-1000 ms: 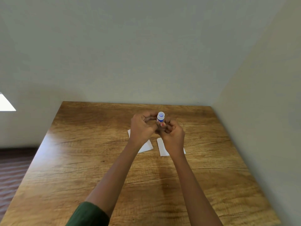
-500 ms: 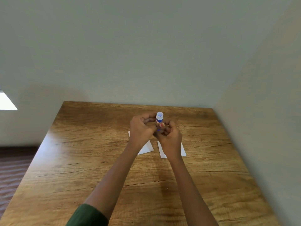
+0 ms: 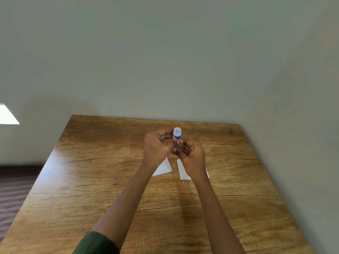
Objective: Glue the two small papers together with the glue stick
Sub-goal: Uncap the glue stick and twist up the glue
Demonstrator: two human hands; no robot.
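Over a wood table point(image 3: 91, 180) (grey wall point(image 3: 146, 61) behind), left hand point(image 3: 156, 146) and right hand point(image 3: 193, 155) grip the glue stick point(image 3: 177, 134)

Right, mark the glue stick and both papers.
glue stick point(image 3: 176, 135): head view, exposed upper part.
left paper point(image 3: 164, 169): head view, bare right corner.
right paper point(image 3: 181, 171): head view, bare left strip.

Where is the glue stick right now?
In the head view, the glue stick stands upright near the middle, gripped between the left hand and right hand, above the two small papers lying on the wooden table.
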